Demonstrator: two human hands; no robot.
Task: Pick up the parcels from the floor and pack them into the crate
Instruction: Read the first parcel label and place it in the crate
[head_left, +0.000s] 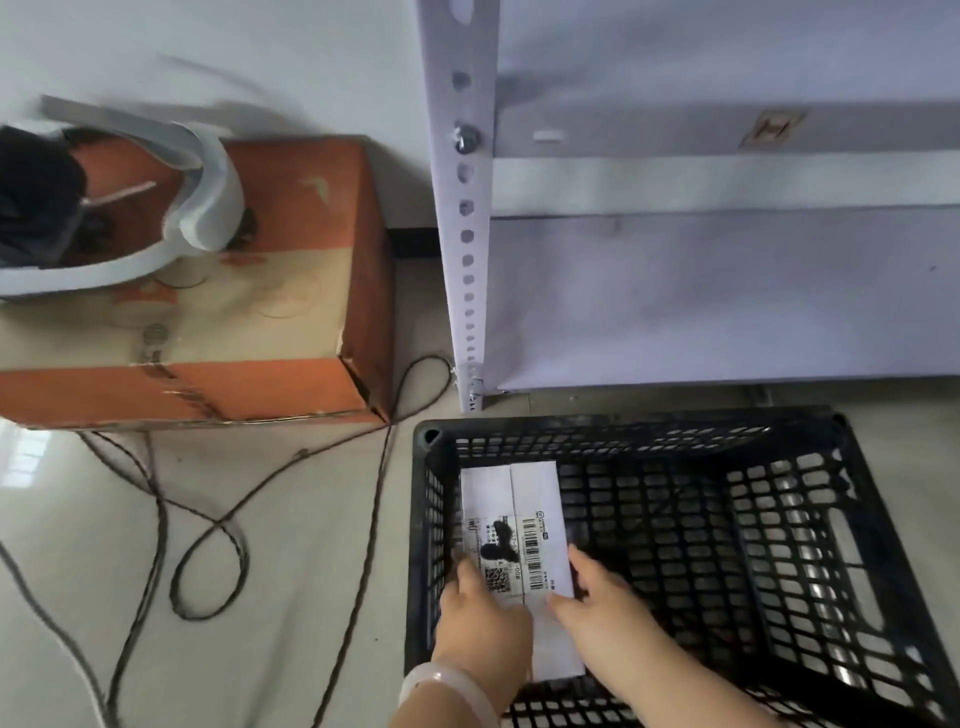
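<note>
Pinching parcel (519, 499): left hand (483, 618), right hand (608, 608)

Soft, even light fills the room, fairly bright and without hard shadows. The glossy floor (36, 460) mirrors a pale window patch at the left edge. Shade gathers inside the crate (623, 422) and under the cardboard box (291, 270). Motion blur softens everything, worst at upper left; the small print on the parcel (519, 499) is unreadable. The wide lens bends the shelf post (465, 312).

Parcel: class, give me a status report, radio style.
Holding parcel: left grip, right grip. Parcel low in crate, against its left wall. Nothing blocking seen.
</note>
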